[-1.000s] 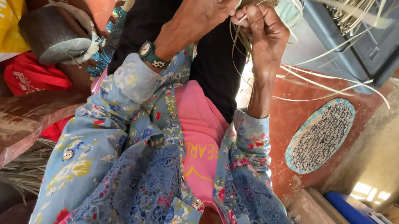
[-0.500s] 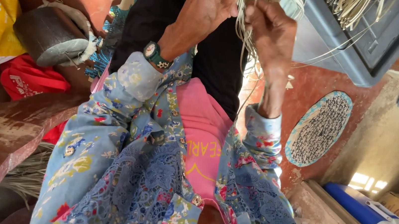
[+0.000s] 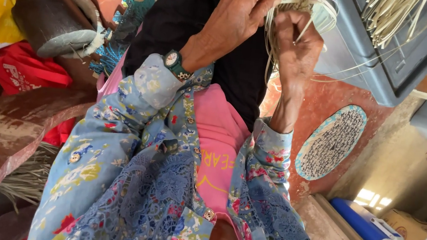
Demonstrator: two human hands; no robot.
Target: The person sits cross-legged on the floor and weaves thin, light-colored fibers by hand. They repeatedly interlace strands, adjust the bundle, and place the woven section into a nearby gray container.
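Gripping a bundle of thin pale straw-coloured reed strands (image 3: 289,16), the left hand (image 3: 236,18) and right hand (image 3: 297,44) close their fingers around it. It hangs above the black-clad lap (image 3: 192,21), beside a grey plastic crate (image 3: 387,54).

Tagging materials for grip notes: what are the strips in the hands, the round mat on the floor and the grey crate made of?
Strips: pale, thin, flat and bending freely between left hand and right hand; likely dried plant fibre, matte. Round mat: woven, dark centre, light blue rim; fibre or plastic, unclear. Grey crate: smooth moulded walls, probably plastic.
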